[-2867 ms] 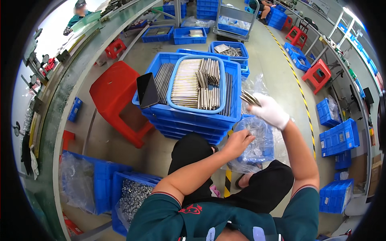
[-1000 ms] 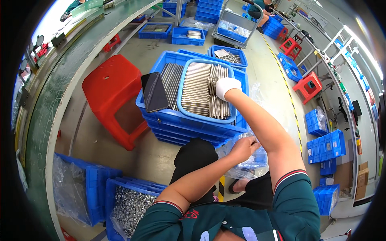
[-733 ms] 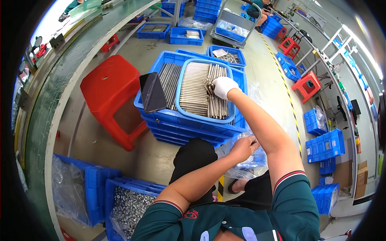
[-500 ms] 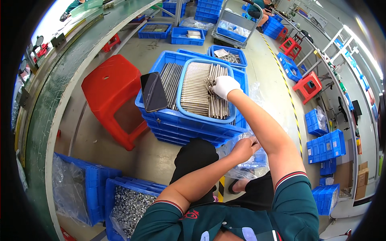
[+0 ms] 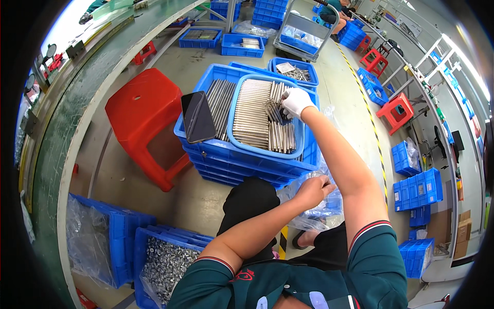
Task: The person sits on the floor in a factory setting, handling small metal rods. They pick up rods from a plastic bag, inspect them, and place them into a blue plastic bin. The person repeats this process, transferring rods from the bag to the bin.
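Observation:
My right hand (image 5: 297, 103), in a white glove, is closed around some metal rods (image 5: 274, 109) that tilt at its fingertips, at the right side of a light blue basket (image 5: 232, 135). Rows of silvery rods (image 5: 250, 113) lie side by side in that basket, with a dark gap just below my gloved fingers. The basket rests on a stack of blue crates (image 5: 231, 172). Lower down, my bare left hand (image 5: 315, 190) has its fingers curled together near a clear plastic bag (image 5: 327, 206); what they hold, if anything, is hidden.
A black phone (image 5: 198, 118) leans on the stack's left, beside darker rods (image 5: 220, 103). A red stool (image 5: 141, 110) stands left. Crates with small metal parts (image 5: 167, 265) sit at lower left, below a long green workbench (image 5: 56, 170). Farther off, a person (image 5: 337, 18) sits.
My right hand has moved slightly right and up, tilting rods and exposing a dark gap in the row. My left hand has barely moved.

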